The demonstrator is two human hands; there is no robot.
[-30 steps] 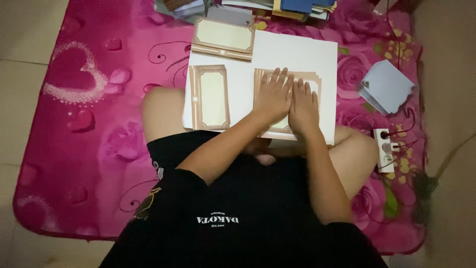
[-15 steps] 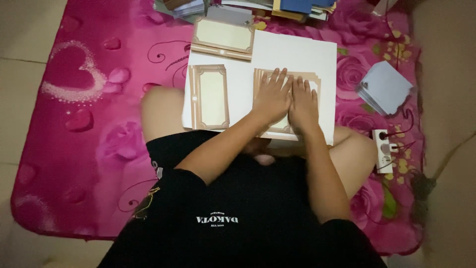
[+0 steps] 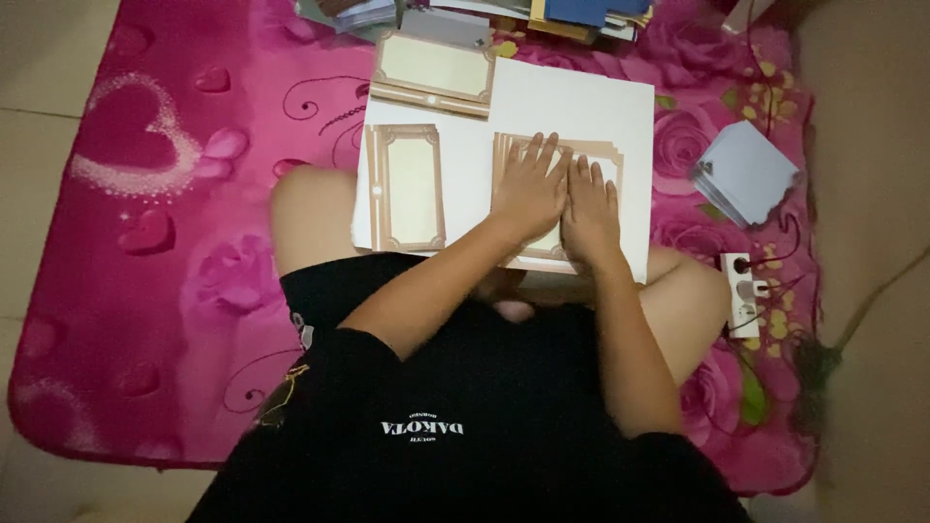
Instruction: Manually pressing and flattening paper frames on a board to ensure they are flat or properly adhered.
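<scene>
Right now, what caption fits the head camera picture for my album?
Both hands, left hand and right hand, press flat on a tan-framed card on a white board.

A home floor: pink floral mattress point(image 3: 145, 291) on pale tiles point(image 3: 48, 58), power strip point(image 3: 744, 295)

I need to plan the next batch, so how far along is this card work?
Looks done: one tan-bordered cream card lies flat on the white board, another past its far edge. In hand: left hand and right hand press a third card flat. Left: cannot tell.
</scene>
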